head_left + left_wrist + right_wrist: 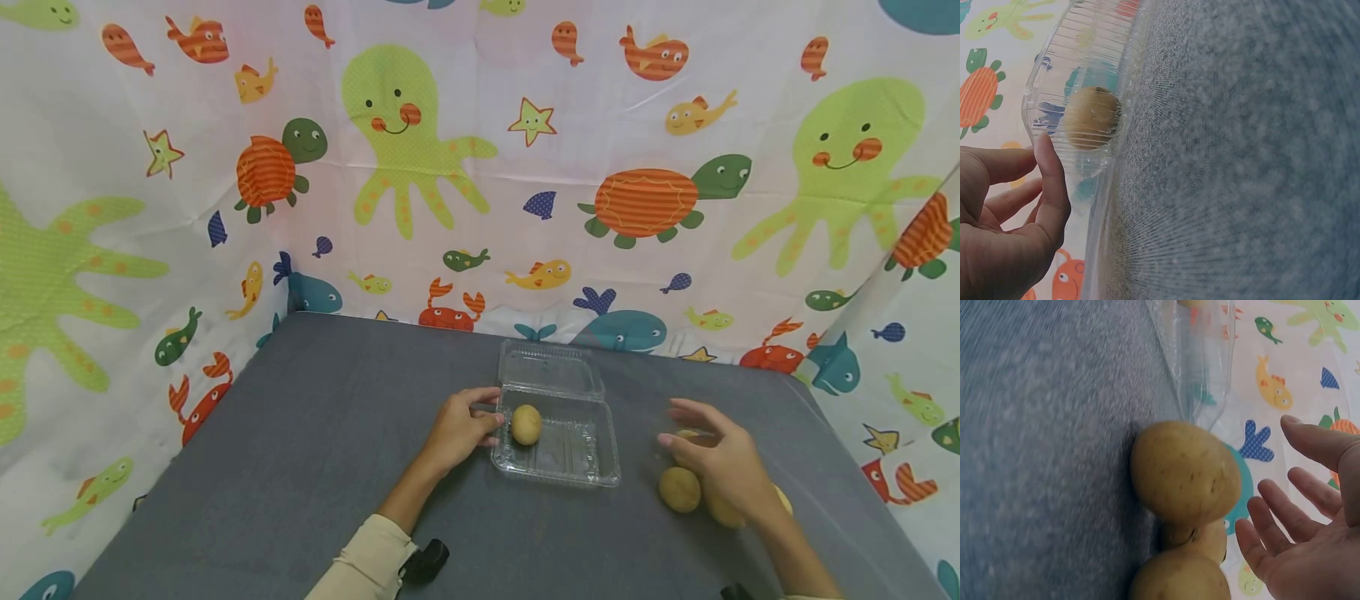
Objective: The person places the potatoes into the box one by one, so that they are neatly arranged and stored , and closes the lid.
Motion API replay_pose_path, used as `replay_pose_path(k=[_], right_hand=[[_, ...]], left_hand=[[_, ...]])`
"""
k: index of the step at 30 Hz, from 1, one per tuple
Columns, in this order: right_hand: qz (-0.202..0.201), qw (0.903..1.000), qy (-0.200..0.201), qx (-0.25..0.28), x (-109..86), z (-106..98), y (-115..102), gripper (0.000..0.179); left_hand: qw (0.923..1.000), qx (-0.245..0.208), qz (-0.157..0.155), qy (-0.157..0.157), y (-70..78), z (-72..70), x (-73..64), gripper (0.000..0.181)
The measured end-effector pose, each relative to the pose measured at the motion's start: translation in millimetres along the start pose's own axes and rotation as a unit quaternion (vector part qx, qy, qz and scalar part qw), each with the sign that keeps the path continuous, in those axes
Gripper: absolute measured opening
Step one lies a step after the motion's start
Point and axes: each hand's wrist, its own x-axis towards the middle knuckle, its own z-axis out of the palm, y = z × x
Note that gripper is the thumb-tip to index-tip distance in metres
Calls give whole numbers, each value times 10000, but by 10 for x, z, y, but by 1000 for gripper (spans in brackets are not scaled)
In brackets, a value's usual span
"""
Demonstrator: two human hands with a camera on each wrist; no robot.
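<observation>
A clear plastic clamshell box (pixel 581 475) lies with its lid folded back on the grey table. One potato (pixel 526 425) sits inside, near its left wall. My left hand (pixel 462 429) touches the box's left rim with thumb and fingertips; in the left wrist view the thumb and a finger meet at the rim (pixel 1029 119). To the right of the box, my right hand (pixel 716 458) hovers above several loose potatoes (pixel 680 489), its fingers spread and slightly bent. The right wrist view shows that hand (pixel 1310 531) apart from the nearest potato (pixel 1185 472). Parts of the group are hidden beneath the hand.
The grey tabletop (pixel 300 467) stretches left of the box. A white curtain (pixel 480 167) printed with sea animals hangs behind the table and along both sides. The lid (pixel 551 369) leans back near the curtain.
</observation>
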Motion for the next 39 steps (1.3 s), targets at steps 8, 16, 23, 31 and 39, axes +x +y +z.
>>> replay_pose_path(k=[8, 16, 23, 31, 39], right_hand=[[350, 9991, -149, -162, 1, -81, 75, 65], [624, 9972, -283, -288, 12, -136, 181, 72], [955, 9928, -563, -451, 26, -177, 228, 77], [1040, 9905, -740, -514, 33, -186, 296, 74], [938, 9898, -873, -629, 41, -208, 327, 73]], left_hand=[[10000, -20, 3, -1, 2, 1, -1, 45], [10000, 43, -66, 19, 11, -3, 1, 46], [10000, 18, -80, 22, 16, -6, -1, 45], [10000, -9, -59, 21, 6, -10, 2, 45], [9999, 28, -90, 43, 5, -7, 2, 44]])
